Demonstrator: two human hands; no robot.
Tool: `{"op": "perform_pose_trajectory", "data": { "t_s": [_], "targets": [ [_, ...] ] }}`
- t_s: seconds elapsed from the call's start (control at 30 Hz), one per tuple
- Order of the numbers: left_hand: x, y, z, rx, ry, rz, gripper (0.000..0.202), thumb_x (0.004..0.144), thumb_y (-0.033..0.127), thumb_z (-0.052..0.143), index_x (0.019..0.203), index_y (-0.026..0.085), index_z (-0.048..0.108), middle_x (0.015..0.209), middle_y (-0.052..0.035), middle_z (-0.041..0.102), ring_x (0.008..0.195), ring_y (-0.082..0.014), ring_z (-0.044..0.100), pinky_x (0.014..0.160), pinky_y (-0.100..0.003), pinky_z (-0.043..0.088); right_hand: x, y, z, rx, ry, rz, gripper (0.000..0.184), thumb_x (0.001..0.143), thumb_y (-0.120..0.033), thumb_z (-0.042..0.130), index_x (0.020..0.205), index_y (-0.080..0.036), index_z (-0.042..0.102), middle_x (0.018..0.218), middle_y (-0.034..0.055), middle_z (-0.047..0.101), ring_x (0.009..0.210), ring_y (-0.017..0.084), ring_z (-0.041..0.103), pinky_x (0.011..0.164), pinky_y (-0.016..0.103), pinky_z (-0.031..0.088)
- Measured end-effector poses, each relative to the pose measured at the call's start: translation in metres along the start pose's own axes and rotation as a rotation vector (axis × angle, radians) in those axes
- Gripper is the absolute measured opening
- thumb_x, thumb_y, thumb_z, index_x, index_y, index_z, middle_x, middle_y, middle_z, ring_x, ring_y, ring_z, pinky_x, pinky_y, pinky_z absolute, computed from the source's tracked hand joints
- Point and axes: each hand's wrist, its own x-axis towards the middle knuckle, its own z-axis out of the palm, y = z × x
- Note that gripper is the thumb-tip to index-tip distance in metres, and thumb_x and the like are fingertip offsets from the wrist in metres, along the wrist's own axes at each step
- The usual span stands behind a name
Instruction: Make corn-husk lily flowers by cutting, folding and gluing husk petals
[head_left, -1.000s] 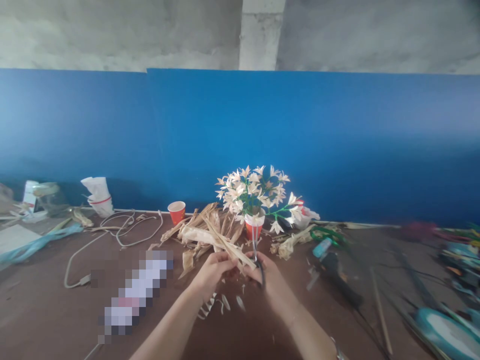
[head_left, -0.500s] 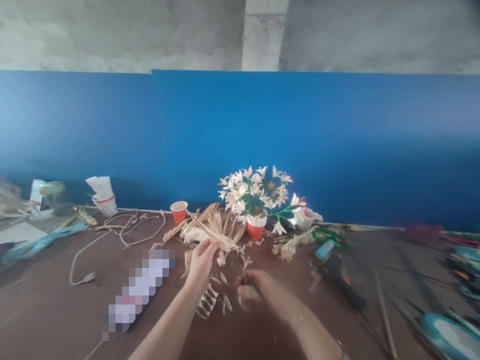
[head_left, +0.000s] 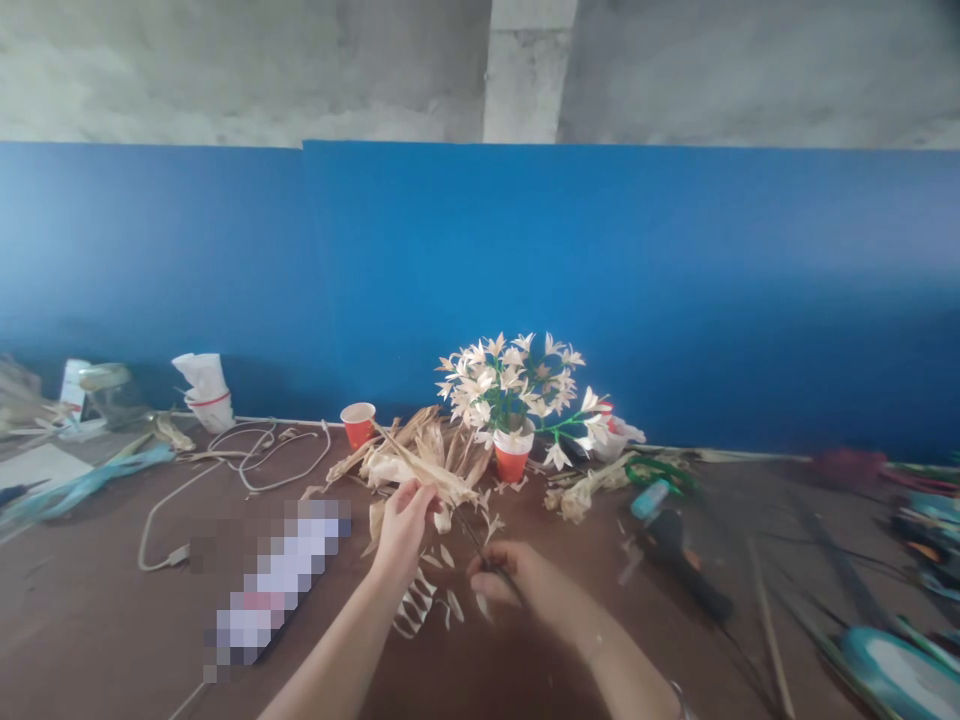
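My left hand pinches a pale dried corn husk in front of a husk pile. My right hand is closed around dark scissors, whose thin blades point up and left toward the husk. Beneath and between the hands, several cut petal-shaped pieces lie on the brown table. Just beyond stands a red and white paper cup holding green stems with white husk flowers.
An orange-red cup stands behind the husk pile. To the left are a white cable and a blurred-out phone-like object. A dark-handled tool and green wire lie right. A blue partition rises behind.
The scissor blades, spread apart before, now look closed together near the husk. Both hands stay almost in place.
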Motion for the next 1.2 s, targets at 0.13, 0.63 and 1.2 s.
{"op": "perform_pose_trajectory", "data": {
  "t_s": [0.13,0.63,1.2],
  "targets": [
    [-0.001,-0.005,0.001,0.057,-0.06,0.003,0.024,0.066,0.034,0.064,0.054,0.016,0.053,0.048,0.0035,0.052,0.045,-0.0077,0.045,0.044,-0.018,0.031,-0.002,-0.006,0.0,-0.026,0.014,0.005,0.042,0.061,-0.051,0.069,0.078,-0.015,0.056,0.05,-0.0052,0.053,0.042,0.007,0.045,0.042,0.018,0.03],
    [-0.008,-0.002,0.008,0.088,-0.094,-0.053,0.03,0.064,0.041,0.064,0.052,0.016,0.054,0.047,0.0033,0.052,0.043,-0.0067,0.04,0.044,-0.019,0.028,-0.011,-0.021,0.009,0.008,0.111,-0.012,0.042,0.059,-0.056,0.066,0.063,-0.017,0.053,0.042,-0.007,0.046,0.037,0.006,0.037,0.04,0.019,0.027],
    [-0.003,-0.001,0.003,-0.038,-0.168,-0.165,0.024,0.063,0.036,0.067,0.058,0.016,0.056,0.052,0.003,0.055,0.048,-0.01,0.049,0.047,-0.021,0.035,-0.01,-0.023,0.005,-0.061,0.119,-0.007,0.044,0.06,-0.058,0.065,0.066,-0.016,0.053,0.04,-0.0088,0.038,0.036,0.004,0.03,0.038,0.018,0.021]
  ]
}}
